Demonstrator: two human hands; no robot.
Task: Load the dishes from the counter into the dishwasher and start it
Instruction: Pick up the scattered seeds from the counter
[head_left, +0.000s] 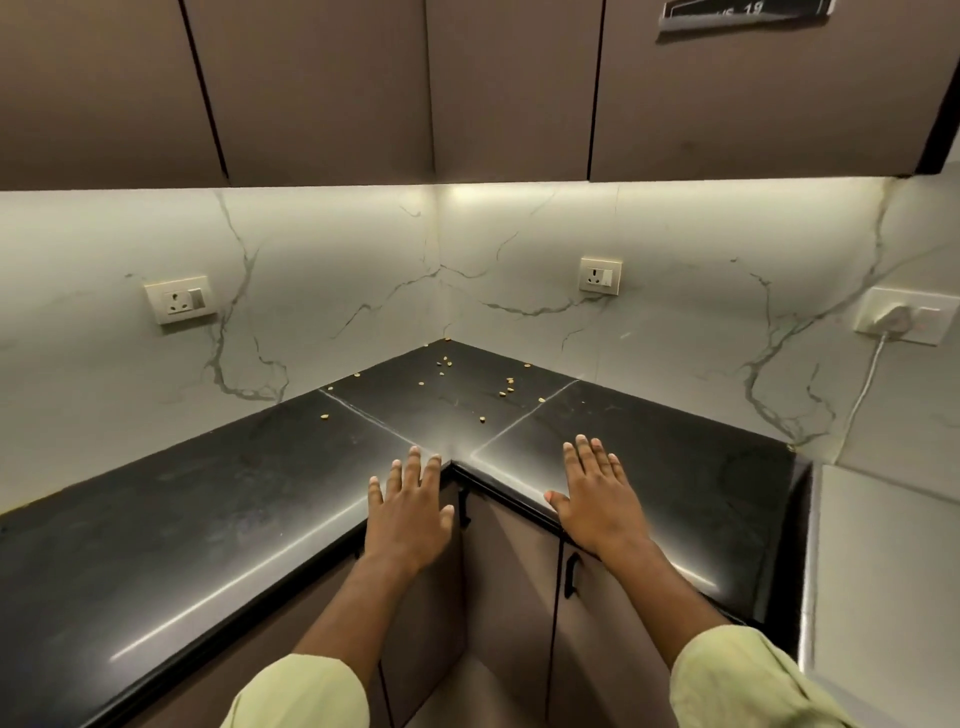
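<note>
Black stone bench (208, 519) wrapping a kitchen corner. Nearest, at 6 o'clock, pale green sleeves (306, 696). Left hand (410, 512) at 7 o'clock, fingers (414, 462) straight and spread, tips at the bench edge, holding nothing. Right hand (597, 499) at 5 o'clock, flat on the bench, empty. Farther, at 12 o'clock from the hands, scattered yellowish crumbs (506, 387). Beyond, wall socket (179, 300) at 10 o'clock, white plug (896, 318) at 3 o'clock. Dishes and dishwasher: cannot tell where.

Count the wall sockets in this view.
3. Left socket on the left wall; middle socket on the right wall near the corner; right socket at the far right, with a plug in it. Others may be out of view.
</note>
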